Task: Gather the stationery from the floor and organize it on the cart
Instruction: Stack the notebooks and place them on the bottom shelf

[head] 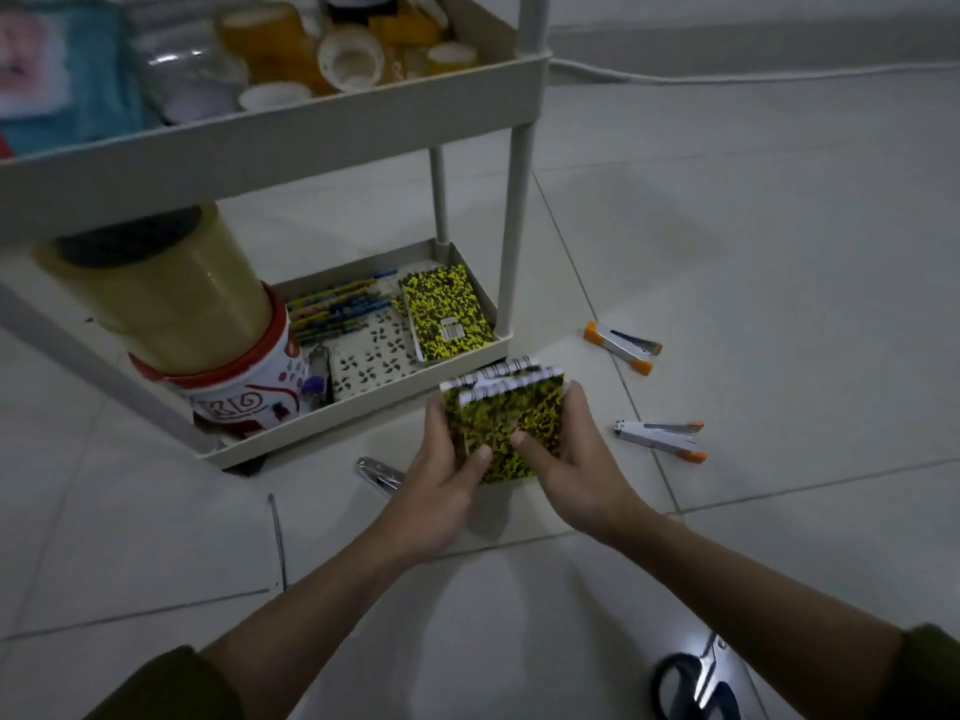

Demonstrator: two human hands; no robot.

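Both my hands hold a small stack of yellow-and-black spiral notebooks [511,407] just in front of the cart's bottom tray [363,413]. My left hand [447,470] grips the stack's left side, my right hand [566,459] its right side, both thumbs on the top cover. Another notebook of the same pattern [447,314] lies flat in the tray's right end, beside several pens [337,306]. On the floor lie two orange-tipped staplers [623,348] [662,440], a metal hole punch [379,475] partly hidden by my left wrist, and black-handled scissors [696,683].
The cart's upper shelf [260,142] holds several tape rolls and a teal item. A big yellowish tape roll [156,293] sits on a red-and-white tub [239,392] in the bottom tray. A cart post [517,231] stands near the notebooks. A white cable [727,77] runs along the wall.
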